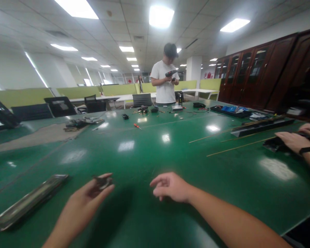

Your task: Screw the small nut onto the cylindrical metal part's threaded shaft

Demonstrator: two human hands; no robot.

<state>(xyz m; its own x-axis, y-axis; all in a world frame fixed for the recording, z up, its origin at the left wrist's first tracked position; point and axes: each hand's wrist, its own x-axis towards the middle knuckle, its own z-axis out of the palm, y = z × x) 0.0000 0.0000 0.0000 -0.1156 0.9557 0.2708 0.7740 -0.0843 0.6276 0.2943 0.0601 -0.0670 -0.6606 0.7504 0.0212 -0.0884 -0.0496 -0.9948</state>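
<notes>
My left hand is held over the green table, its thumb and fingers closed around a small dark metal part; blur hides the part's exact kind. To the right of it, my right hand hovers above the table with loosely bent fingers, apart from one another, and nothing visible in them. A gap separates the two hands. On the far left, a long flat metal-framed strip lies slantwise on the green tabletop, nearest to my left hand.
At right, a co-worker's hands rest on a dark long profile. Thin brass-coloured rods lie beside another black channel. A red screwdriver lies farther back. Across the table a person holds a power drill.
</notes>
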